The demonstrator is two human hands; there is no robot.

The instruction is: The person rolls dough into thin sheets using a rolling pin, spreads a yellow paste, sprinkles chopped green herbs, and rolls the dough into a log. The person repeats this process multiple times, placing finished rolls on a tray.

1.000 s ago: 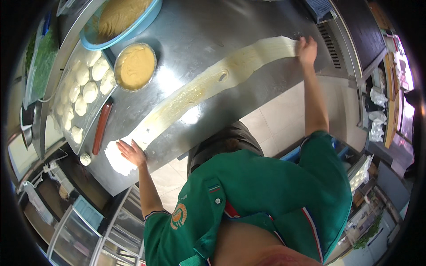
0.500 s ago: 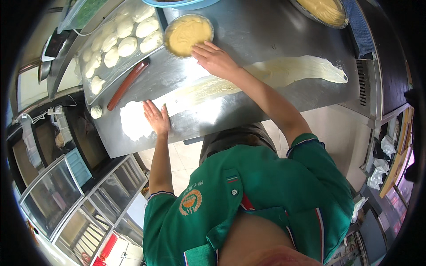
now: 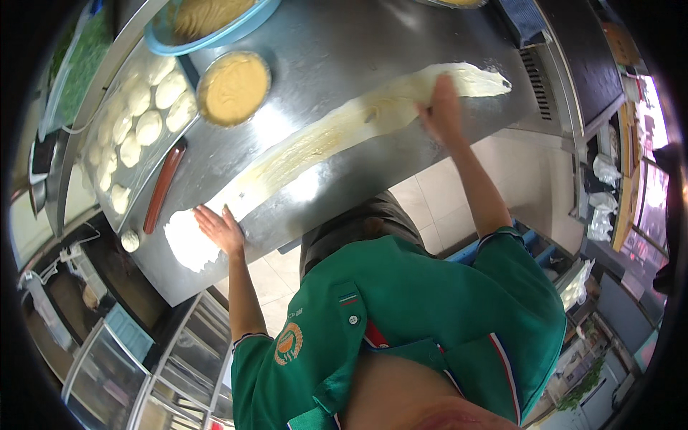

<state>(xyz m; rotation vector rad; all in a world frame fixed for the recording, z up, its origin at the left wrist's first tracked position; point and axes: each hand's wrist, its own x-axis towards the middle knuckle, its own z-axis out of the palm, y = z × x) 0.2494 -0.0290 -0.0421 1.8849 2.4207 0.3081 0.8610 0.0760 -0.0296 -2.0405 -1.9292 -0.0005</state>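
A long, thin strip of dough runs across the steel worktop, smeared along its length with a pale yellow paste. My left hand lies flat at its floury left end, fingers stretched out. Over the right part of the strip is my right hand, blurred by motion, with its fingers extended and thumb apart; I see nothing held in it. A round bowl of yellow paste stands beyond the strip, to the left. Near the worktop's left side lies a red-brown rolling pin.
A tray of several white dough balls sits at the far left, and a single ball lies by the rolling pin. A blue tub stands behind the bowl. Blue cloth hangs at the far right.
My right hand has left the paste bowl and moved right along the dough strip. My left hand stays on the left end. The whole view has shifted, showing more of the blue tub.
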